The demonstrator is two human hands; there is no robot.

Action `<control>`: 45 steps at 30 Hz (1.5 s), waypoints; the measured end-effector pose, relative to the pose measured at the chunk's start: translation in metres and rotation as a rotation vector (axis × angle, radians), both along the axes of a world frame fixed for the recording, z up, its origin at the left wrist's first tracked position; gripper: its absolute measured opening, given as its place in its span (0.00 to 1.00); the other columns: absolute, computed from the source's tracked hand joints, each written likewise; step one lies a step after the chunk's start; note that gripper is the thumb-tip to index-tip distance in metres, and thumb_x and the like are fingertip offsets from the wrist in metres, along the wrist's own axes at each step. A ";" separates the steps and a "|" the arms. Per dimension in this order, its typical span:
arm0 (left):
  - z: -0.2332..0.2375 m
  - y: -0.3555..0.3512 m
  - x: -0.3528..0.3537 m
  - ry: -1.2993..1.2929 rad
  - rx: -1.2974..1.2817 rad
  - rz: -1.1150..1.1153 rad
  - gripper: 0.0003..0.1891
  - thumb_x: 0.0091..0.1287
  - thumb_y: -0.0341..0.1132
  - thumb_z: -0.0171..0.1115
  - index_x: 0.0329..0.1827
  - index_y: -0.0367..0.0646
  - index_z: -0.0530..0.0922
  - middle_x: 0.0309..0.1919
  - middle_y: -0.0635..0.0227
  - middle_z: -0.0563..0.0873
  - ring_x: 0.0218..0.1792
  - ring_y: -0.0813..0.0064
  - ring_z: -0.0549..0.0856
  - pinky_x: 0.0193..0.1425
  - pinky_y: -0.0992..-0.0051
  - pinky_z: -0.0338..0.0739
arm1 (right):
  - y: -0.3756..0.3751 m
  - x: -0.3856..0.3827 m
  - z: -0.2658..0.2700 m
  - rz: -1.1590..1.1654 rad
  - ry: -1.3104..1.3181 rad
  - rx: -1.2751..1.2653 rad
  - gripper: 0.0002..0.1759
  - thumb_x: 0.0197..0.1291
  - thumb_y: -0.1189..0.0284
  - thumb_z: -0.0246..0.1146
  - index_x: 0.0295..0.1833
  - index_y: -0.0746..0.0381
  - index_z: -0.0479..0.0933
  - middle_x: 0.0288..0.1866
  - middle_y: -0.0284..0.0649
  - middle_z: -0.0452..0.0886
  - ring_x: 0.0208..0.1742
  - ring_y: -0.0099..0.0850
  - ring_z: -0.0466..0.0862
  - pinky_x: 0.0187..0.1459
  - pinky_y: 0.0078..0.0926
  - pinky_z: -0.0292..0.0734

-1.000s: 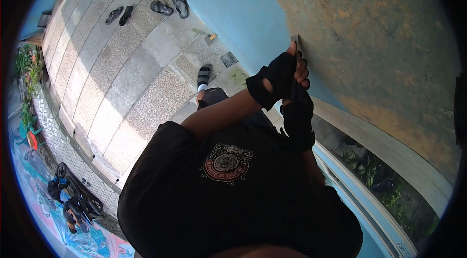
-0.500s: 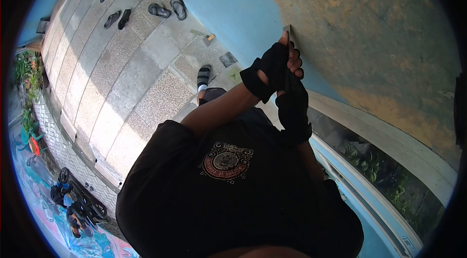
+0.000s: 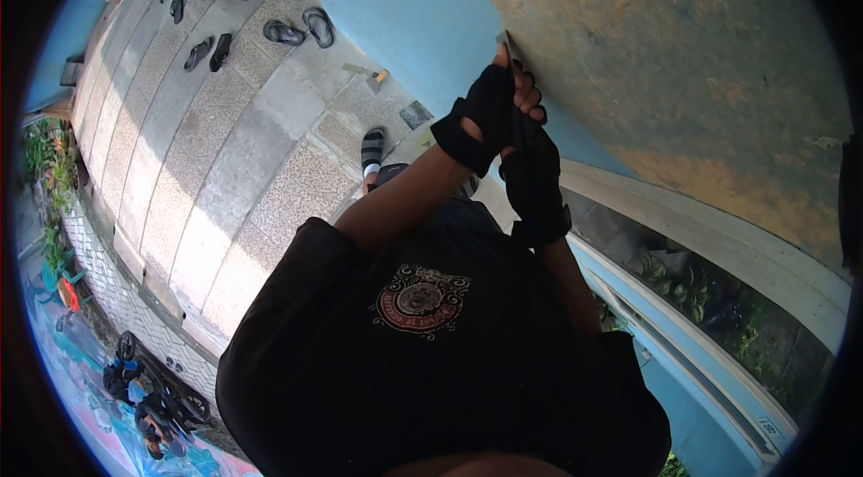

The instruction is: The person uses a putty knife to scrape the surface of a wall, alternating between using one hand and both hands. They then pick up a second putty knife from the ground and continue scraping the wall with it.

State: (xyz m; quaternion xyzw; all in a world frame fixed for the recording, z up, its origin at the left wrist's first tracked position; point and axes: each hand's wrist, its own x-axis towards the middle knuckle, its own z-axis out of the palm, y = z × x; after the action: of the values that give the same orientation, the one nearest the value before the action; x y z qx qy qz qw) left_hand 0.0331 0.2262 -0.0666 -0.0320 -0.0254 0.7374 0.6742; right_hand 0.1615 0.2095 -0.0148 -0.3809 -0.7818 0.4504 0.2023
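Note:
A flat scraper with a metal blade touches the wall where blue paint meets a rough, brownish bare patch. Its dark handle runs down between my hands. My left hand, in a black fingerless glove, is closed round the upper part, with the thumb up near the blade. Lower down, my right hand, gloved the same way, is closed at the handle's lower end, and its fingers are partly hidden. Both hands are close together.
On the paved floor lie several dark sandals and a tool with a yellow handle. A ledge runs below the wall, beside plants. A person is near a bike at the lower left.
My hands and the scraper have shifted slightly left and up in the view. The surroundings have shifted as well, as the camera has turned a little. Both hands keep their hold.

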 end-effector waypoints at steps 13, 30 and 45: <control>-0.006 -0.051 -0.058 0.477 -0.138 -0.472 0.25 0.73 0.58 0.56 0.53 0.43 0.81 0.56 0.56 0.85 0.56 0.56 0.84 0.57 0.55 0.79 | -0.007 0.003 0.048 -0.066 -0.144 -0.340 0.35 0.59 0.80 0.59 0.75 0.61 0.65 0.38 0.40 0.81 0.27 0.26 0.76 0.30 0.28 0.74; -0.025 -0.114 -0.108 0.736 -0.457 -0.369 0.11 0.74 0.42 0.54 0.42 0.45 0.77 0.32 0.66 0.83 0.36 0.70 0.84 0.43 0.66 0.81 | -0.025 0.006 0.078 -0.421 0.193 -0.648 0.32 0.63 0.79 0.60 0.74 0.59 0.69 0.20 0.24 0.63 0.17 0.15 0.62 0.20 0.18 0.61; 0.028 -0.188 -0.081 1.026 -0.519 -0.148 0.10 0.73 0.38 0.61 0.50 0.42 0.78 0.27 0.71 0.80 0.30 0.79 0.81 0.42 0.74 0.80 | -0.102 -0.011 0.015 -0.015 0.102 -0.529 0.30 0.65 0.75 0.60 0.73 0.63 0.67 0.22 0.29 0.72 0.22 0.18 0.71 0.26 0.19 0.69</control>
State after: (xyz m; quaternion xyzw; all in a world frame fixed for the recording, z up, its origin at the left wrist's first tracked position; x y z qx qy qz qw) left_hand -0.0479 0.0383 -0.0387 0.1634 0.4885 0.5917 0.6201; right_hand 0.1503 0.1074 0.0006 -0.4030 -0.6228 0.6562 0.1384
